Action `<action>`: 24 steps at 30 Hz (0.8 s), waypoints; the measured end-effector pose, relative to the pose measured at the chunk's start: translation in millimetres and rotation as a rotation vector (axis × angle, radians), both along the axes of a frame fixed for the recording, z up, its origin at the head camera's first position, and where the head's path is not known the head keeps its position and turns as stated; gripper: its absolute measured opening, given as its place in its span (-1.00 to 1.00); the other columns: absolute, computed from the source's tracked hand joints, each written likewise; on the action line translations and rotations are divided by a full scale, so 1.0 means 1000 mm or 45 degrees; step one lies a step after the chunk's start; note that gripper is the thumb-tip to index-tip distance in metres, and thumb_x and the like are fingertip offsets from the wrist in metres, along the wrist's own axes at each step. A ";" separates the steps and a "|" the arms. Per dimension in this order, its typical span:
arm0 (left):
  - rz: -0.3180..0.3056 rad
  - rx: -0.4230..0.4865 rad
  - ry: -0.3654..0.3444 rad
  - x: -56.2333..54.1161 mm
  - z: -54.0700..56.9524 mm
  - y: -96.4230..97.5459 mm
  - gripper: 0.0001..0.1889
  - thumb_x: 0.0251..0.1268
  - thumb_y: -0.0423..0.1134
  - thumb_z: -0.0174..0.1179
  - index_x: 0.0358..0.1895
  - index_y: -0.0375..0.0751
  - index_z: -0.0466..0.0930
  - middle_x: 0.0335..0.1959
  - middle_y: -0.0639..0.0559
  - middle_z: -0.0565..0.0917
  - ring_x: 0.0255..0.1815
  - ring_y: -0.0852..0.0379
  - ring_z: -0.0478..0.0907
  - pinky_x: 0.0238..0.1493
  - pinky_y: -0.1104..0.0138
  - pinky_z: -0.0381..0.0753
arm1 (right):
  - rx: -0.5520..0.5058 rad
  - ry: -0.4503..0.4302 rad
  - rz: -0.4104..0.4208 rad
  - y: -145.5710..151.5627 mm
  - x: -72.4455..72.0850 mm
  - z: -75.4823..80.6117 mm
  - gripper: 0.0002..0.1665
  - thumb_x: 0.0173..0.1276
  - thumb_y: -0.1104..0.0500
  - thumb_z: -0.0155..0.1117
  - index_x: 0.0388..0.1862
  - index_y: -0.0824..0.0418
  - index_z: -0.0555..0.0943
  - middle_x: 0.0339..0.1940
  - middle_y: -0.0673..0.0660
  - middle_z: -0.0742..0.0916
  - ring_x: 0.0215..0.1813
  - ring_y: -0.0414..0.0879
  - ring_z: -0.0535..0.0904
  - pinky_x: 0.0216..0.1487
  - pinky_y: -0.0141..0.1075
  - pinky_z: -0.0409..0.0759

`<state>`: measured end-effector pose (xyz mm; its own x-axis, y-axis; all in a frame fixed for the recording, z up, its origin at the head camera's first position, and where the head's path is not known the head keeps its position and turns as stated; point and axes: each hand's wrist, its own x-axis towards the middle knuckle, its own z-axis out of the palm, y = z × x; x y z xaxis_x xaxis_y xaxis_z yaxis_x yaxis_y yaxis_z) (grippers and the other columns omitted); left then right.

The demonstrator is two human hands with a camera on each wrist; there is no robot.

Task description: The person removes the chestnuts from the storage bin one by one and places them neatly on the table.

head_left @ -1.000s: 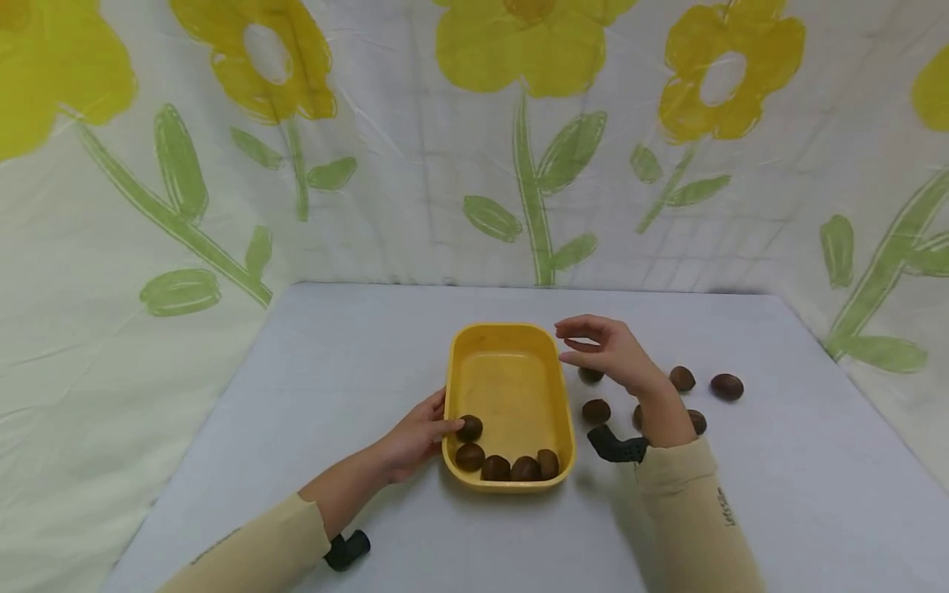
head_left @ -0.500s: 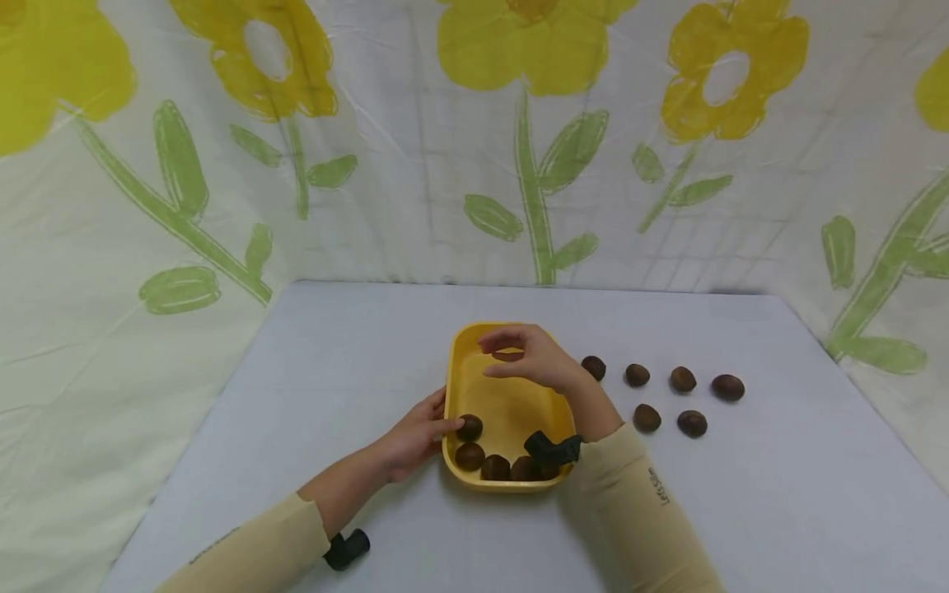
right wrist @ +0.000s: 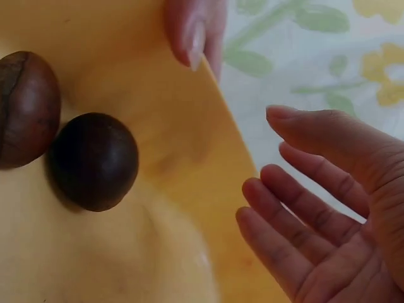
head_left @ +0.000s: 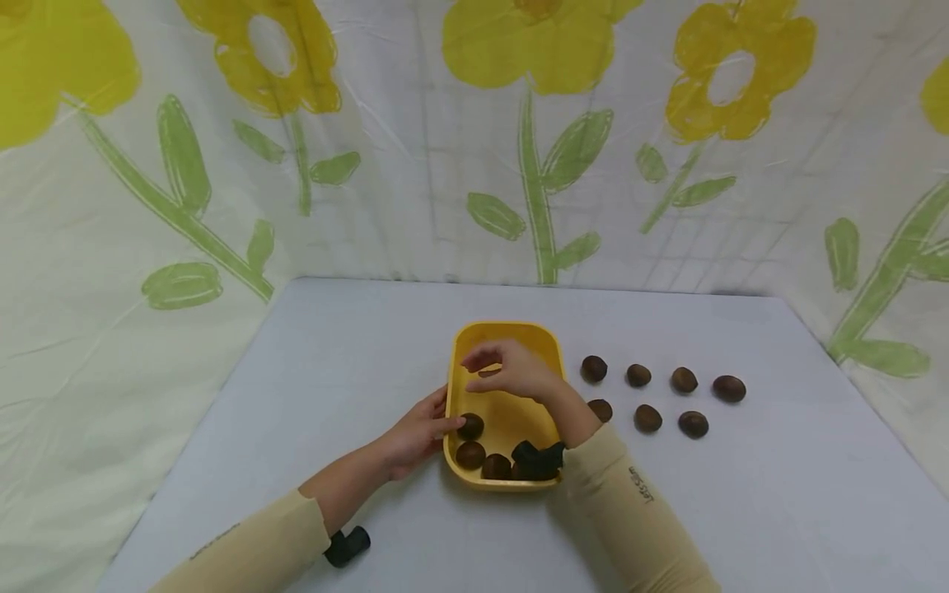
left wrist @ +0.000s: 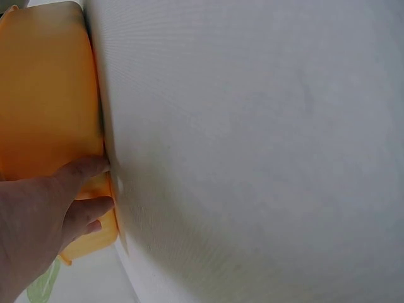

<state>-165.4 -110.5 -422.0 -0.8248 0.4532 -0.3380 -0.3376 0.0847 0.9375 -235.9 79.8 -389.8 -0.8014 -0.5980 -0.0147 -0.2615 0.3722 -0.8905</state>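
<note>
A yellow plastic tray (head_left: 511, 401) with raised walls stands mid-table. My left hand (head_left: 417, 436) grips its left side, the thumb over the rim; in the left wrist view the fingers (left wrist: 88, 211) lie against the outer wall. Several brown chestnuts lie along the tray's near end, one chestnut (head_left: 470, 426) close by the left thumb. Over the tray's middle is my right hand (head_left: 511, 371), fingers loosely bent and apart, holding nothing. The right wrist view shows that bare palm beside the rim and two chestnuts (right wrist: 95, 161) in the tray. My right wrist camera hides part of the near row.
Several more chestnuts (head_left: 648, 418) lie in two loose rows on the white table (head_left: 771, 494), right of the tray. One chestnut (head_left: 599, 411) is partly behind the right forearm. A flower-printed cloth (head_left: 400, 214) hangs behind the table.
My right hand has moved left from beside the tray's right rim to over its middle, uncovering chestnuts on the table. The left hand and tray stay in place.
</note>
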 end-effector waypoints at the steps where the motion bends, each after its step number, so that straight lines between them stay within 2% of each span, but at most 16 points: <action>1: 0.000 0.003 -0.001 0.000 0.000 0.000 -0.31 0.40 -0.28 -0.03 0.49 -0.12 -0.17 0.49 -0.12 0.06 0.41 -0.14 0.20 0.32 -0.05 0.28 | 0.010 -0.005 0.005 -0.001 0.000 -0.002 -0.62 0.12 0.24 0.38 -0.04 0.27 0.60 -0.08 0.21 0.69 0.04 0.06 0.57 0.10 -0.18 0.57; 10: -0.017 0.033 0.006 0.000 0.001 -0.001 -0.31 0.40 -0.31 -0.06 0.49 -0.11 -0.19 0.51 -0.12 0.02 0.43 -0.15 0.16 0.32 -0.07 0.27 | 0.101 -0.065 0.059 -0.005 0.000 -0.016 -0.59 0.08 0.22 0.42 -0.06 0.26 0.60 -0.04 0.17 0.67 0.07 0.03 0.58 0.04 -0.25 0.60; 16: -0.024 0.059 0.004 0.000 0.000 -0.002 -0.30 0.40 -0.30 -0.05 0.49 -0.10 -0.19 0.51 -0.13 0.01 0.41 -0.15 0.18 0.31 -0.05 0.28 | 0.216 -0.133 0.160 -0.007 -0.001 -0.022 -0.55 0.06 0.21 0.42 -0.04 0.28 0.60 -0.02 0.14 0.67 0.07 0.03 0.58 0.07 -0.25 0.58; 20: -0.035 0.061 0.005 0.000 0.000 -0.001 -0.31 0.41 -0.32 -0.08 0.50 -0.11 -0.22 0.51 -0.13 -0.01 0.41 -0.15 0.18 0.32 -0.04 0.28 | 0.290 -0.163 0.174 -0.007 0.000 -0.024 -0.57 0.04 0.21 0.45 -0.07 0.26 0.61 -0.08 0.09 0.68 -0.01 -0.06 0.58 0.05 -0.28 0.58; 24: -0.021 0.041 0.011 0.001 0.001 -0.001 -0.31 0.41 -0.33 -0.08 0.50 -0.13 -0.21 0.51 -0.12 0.00 0.42 -0.16 0.17 0.32 -0.06 0.27 | 0.310 -0.221 0.223 -0.009 0.002 -0.027 -0.61 0.02 0.26 0.45 -0.11 0.25 0.62 -0.19 0.07 0.71 -0.17 -0.15 0.61 -0.06 -0.34 0.60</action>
<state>-164.1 -111.0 -421.3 -0.8201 0.4772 -0.3158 -0.3282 0.0599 0.9427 -234.2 71.0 -416.4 -0.6601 -0.6883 -0.3008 -0.1925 0.5420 -0.8180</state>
